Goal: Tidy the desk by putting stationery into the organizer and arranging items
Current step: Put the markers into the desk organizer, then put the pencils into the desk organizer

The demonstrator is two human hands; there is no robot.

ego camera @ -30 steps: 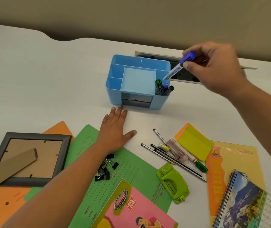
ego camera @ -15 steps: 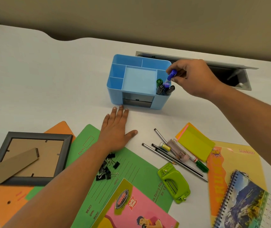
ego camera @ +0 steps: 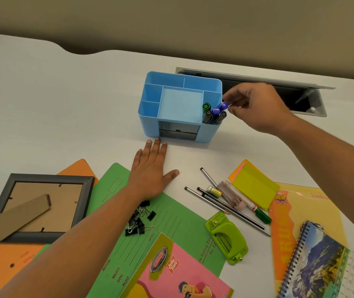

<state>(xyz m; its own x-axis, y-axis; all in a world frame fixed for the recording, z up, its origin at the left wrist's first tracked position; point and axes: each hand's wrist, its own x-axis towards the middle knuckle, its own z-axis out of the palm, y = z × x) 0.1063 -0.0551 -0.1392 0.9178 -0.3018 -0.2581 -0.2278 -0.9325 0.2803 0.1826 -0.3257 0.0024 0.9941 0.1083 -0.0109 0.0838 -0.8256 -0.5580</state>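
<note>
White desk [ego camera: 64,104] | one blue organizer [ego camera: 150,125], five markers [ego camera: 208,114] | pink book [ego camera: 193,267] reads "Jolly Time" | left hand [ego camera: 150,173] flat, fingers straight | right hand [ego camera: 257,106] pinches blue-capped marker [ego camera: 224,106]

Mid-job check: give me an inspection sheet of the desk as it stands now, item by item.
Surface: white desk, with loose stationery across its near half.
Job's things: blue organizer upright; markers stand in its front right compartment.
Clutter: pencils, green marker, sticky notes, hole punch, binder clips on green folder, picture frame face down on orange folder, spiral notebook.
Hands: left hand flat on the desk, fingertips by the organizer's front; right hand pinches the blue marker by its cap over that compartment.
Cables: nothing seen.
Surroundings: open hatch behind the organizer; beige partition beyond.
</note>
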